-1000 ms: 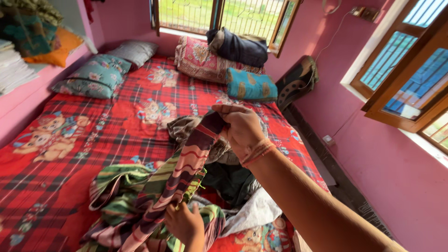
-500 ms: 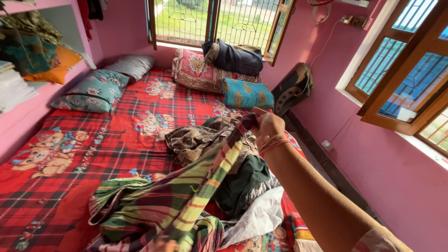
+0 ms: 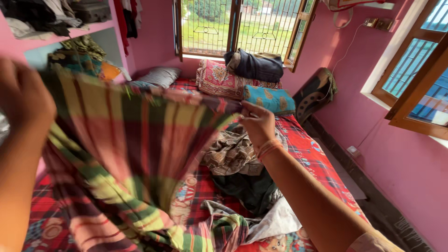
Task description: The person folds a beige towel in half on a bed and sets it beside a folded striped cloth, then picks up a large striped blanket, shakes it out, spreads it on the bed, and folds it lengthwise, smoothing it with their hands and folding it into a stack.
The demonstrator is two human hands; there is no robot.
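The person holds a big striped cloth (image 3: 140, 154) up in the air, over the bed (image 3: 322, 158). The cloth is green, yellow and pink. It hangs down between the two hands like a curtain.

The left hand (image 3: 23, 100) is high up at the left side, close to the camera and blurry. It is closed on the cloth's top edge. The right hand (image 3: 258, 125) is out over the bed. Its fingers pinch the other top corner of the cloth.

Below the right hand lies a brown patterned cloth (image 3: 231, 151) and a dark green cloth (image 3: 252, 189). A blue pillow (image 3: 270, 99) sits behind.
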